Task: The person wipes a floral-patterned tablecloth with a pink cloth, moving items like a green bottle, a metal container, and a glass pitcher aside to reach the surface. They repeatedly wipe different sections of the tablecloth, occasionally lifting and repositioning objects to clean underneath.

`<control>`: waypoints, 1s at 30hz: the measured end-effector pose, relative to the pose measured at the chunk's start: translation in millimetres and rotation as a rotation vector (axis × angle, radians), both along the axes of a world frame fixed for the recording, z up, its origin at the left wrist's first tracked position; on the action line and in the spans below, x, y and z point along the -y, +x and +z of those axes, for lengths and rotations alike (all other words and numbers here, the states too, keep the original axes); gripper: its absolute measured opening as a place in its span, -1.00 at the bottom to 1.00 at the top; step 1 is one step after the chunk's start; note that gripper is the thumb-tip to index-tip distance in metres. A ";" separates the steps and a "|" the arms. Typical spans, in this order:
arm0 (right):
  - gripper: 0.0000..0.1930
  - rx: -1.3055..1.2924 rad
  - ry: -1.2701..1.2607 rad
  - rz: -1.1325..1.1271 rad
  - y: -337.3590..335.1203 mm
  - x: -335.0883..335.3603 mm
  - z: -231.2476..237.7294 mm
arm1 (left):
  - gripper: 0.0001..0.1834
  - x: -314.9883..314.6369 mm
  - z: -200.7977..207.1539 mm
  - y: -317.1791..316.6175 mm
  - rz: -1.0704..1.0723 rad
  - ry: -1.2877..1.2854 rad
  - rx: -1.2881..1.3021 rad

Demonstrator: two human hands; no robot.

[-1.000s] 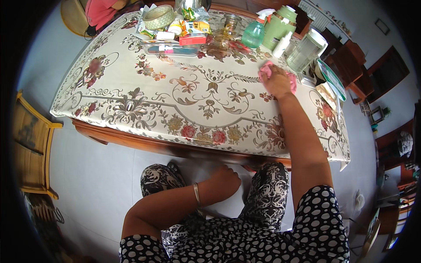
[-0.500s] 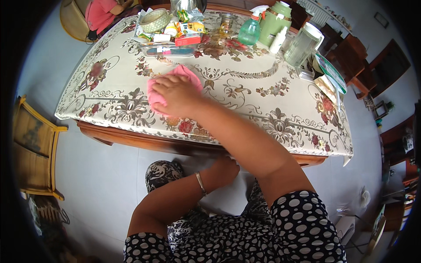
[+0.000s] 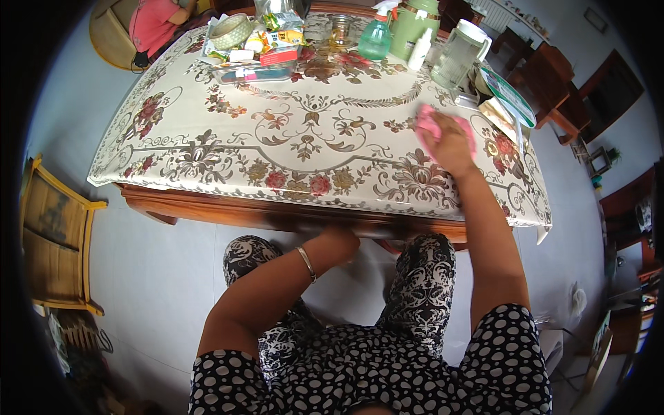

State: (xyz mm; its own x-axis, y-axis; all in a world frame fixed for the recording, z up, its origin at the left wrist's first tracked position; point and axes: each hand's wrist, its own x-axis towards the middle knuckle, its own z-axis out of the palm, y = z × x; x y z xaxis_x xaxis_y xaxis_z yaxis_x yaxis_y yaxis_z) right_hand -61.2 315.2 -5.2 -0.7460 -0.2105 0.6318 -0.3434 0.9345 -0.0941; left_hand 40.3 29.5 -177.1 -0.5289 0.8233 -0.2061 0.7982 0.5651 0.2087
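Toward the right side of the table my right hand (image 3: 451,144) presses a pink cloth (image 3: 427,123) onto the tablecloth, its fingers bent over it. The cloth is bunched and shows around the hand. Under it lies a cream tablecloth (image 3: 228,128) with a brown and red flower pattern. My left hand (image 3: 339,246), with a silver bangle (image 3: 306,264) on its wrist, hovers low by the table's front edge, above my lap. It looks closed and seems to hold nothing, though it is somewhat blurred.
At the back left lie a clear tray (image 3: 254,73), snack packets (image 3: 282,38) and a roll of tape (image 3: 232,32). Behind right stand a spray bottle (image 3: 375,39), a green flask (image 3: 413,29), a clear jug (image 3: 456,59) and a hand fan (image 3: 508,97). A wooden chair (image 3: 59,235) is at left; a person (image 3: 153,28) sits beyond.
My right hand has carried the pink cloth across the tablecloth from the left-middle to the right side. My left hand has shifted slightly left, and the view has tilted a little.
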 end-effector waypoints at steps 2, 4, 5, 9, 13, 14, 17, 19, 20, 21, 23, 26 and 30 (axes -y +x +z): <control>-0.53 0.041 -0.037 -0.158 38.5 -48.3 2.1 | -0.57 -0.4 46.8 7.0 -0.025 -0.158 0.082; -0.53 -0.010 0.027 -0.289 71.3 -106.0 -5.8 | -0.65 1.2 53.9 10.1 -0.006 -0.129 0.066; -0.52 -0.009 0.026 -0.343 90.2 -124.2 -2.8 | -0.69 4.5 56.3 11.6 0.010 -0.116 0.061; -0.52 0.274 0.105 -0.799 158.1 -233.7 1.6 | -0.70 11.3 73.1 17.6 -0.077 -0.050 0.002; -0.42 0.310 0.053 -0.968 180.1 -272.4 -10.8 | -0.75 17.4 89.5 27.1 -0.111 -0.099 -0.012; -0.42 0.307 0.070 -0.989 179.4 -269.3 -12.0 | -0.77 17.2 96.2 28.2 -0.120 -0.146 0.012; -0.48 0.167 0.167 -0.808 174.2 -249.8 -24.1 | -0.80 20.8 101.7 28.2 -0.188 0.147 0.017; -0.53 0.146 0.144 -0.719 162.4 -201.3 -17.6 | -0.80 24.5 136.7 26.6 -0.241 0.355 0.005; -0.55 0.134 0.135 -0.681 160.6 -173.3 -11.0 | -0.79 30.5 153.2 23.5 -0.212 0.583 0.051; -0.57 0.099 0.114 -0.591 158.7 -154.7 -5.6 | -0.76 35.2 171.2 17.1 -0.192 0.815 0.100; -0.56 0.080 0.134 -0.485 148.3 -117.7 0.6 | -0.77 57.2 202.0 -4.7 -0.005 0.990 0.039; -0.54 0.109 0.066 -0.315 131.1 -59.3 10.6 | -0.79 96.6 237.7 -47.6 0.431 1.121 0.072; -0.54 0.114 0.081 -0.180 109.6 6.5 19.9 | -0.71 163.9 253.5 -129.2 0.536 0.832 -0.757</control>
